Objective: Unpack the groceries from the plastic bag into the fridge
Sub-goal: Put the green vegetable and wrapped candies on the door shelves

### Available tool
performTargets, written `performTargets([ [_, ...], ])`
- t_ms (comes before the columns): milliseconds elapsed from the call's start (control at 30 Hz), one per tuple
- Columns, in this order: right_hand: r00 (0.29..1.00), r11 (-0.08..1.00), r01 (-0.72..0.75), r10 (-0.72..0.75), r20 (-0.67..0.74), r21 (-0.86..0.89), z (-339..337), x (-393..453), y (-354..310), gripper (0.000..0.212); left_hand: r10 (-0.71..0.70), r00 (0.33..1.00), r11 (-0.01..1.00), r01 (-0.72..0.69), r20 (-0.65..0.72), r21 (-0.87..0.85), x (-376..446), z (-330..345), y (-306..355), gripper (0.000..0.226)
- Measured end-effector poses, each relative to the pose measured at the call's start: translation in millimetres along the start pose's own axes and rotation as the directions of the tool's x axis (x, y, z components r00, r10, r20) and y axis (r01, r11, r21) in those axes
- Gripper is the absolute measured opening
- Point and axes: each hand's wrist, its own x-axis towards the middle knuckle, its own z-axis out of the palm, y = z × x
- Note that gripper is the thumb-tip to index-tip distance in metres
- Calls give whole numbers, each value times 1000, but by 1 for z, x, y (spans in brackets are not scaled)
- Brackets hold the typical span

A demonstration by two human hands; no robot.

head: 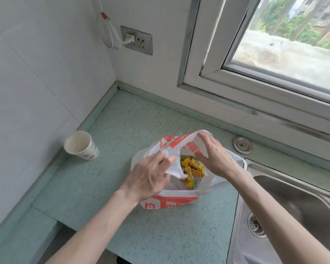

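A white plastic bag (171, 201) with orange print stands on the green speckled countertop (107, 189), its mouth spread wide. Inside lie several yellow wrapped sweets (193, 169). My left hand (151, 178) pinches the near-left edge of the bag's mouth. My right hand (212, 153) rests flat on the far-right rim, fingers straight and together, holding that side apart. No fridge is in view.
A white paper cup (82, 145) lies tilted at the left by the tiled wall. A steel sink (293, 210) with its drain (256, 226) sits at the right. A round metal cap (243, 144) is behind the bag. A wall socket (136, 40) and a window (286, 44) are above.
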Motion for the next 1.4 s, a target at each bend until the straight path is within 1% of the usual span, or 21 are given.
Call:
performTargets([
  [67,999,998,0,2,-38,59,-2,6,3,69,82,996,997,-82,29,-5,3,2,-6,46],
  [167,1000,997,1,0,-16,75,1,18,7,69,279,960,959,-281,39,48,7,12,-12,52],
  [233,999,998,-22,20,28,60,7,26,15,70,411,905,908,-418,111,45,11,22,-13,39],
  [300,997,999,-34,31,74,40,15,29,23,71,432,877,886,-456,209,84,13,32,-17,27],
  [367,997,999,-32,30,76,31,22,27,29,69,284,908,925,-344,308,162,12,40,-24,33],
  [433,998,1000,-23,24,60,-4,29,20,36,69,10,910,949,-140,414,284,13,40,-30,43],
  [500,996,997,-9,15,83,-72,33,13,42,74,-253,823,905,16,508,424,14,40,-34,58],
  [533,995,996,-7,16,99,-93,33,10,44,78,-342,775,882,69,531,467,12,41,-35,68],
  [600,995,993,-2,13,100,-117,31,3,42,84,-443,746,854,182,498,487,11,41,-35,79],
  [667,998,989,32,-23,58,-144,28,-4,34,84,-451,792,855,250,412,455,13,39,-32,70],
  [767,992,986,118,-123,-31,-121,30,-14,16,72,-244,923,951,167,299,258,17,45,-17,28],
  [833,982,986,166,-164,-90,21,38,-20,3,60,-142,950,986,110,279,129,21,53,-5,35],
  [900,987,981,157,-152,-54,114,49,-22,-12,49,-158,944,986,136,290,93,27,58,1,32],
  [967,998,996,68,-69,11,57,60,-23,-20,41,-256,920,966,238,295,97,31,60,-2,28],
  [1000,999,1000,3,-3,37,-8,64,-23,-21,44,-313,901,950,294,300,110,32,59,-5,31],
  [1067,983,980,-133,149,104,-150,64,-22,-17,63,-421,849,906,374,318,199,29,57,-15,40],
  [1133,953,942,-213,258,156,-257,59,-20,-9,82,-489,801,863,387,347,325,26,54,-26,49],
  [1167,945,931,-225,280,170,-287,57,-19,-7,85,-502,788,853,382,357,356,24,53,-29,52],
  [1233,956,932,-193,249,156,-308,58,-15,-5,79,-499,786,858,389,364,336,22,51,-30,55],
  [1333,985,945,-106,142,95,-311,73,-10,-11,67,-456,830,889,408,320,210,21,52,-23,49],
  [1400,987,936,-109,143,79,-335,80,-9,-14,68,-425,845,905,398,325,149,20,53,-18,44],
])
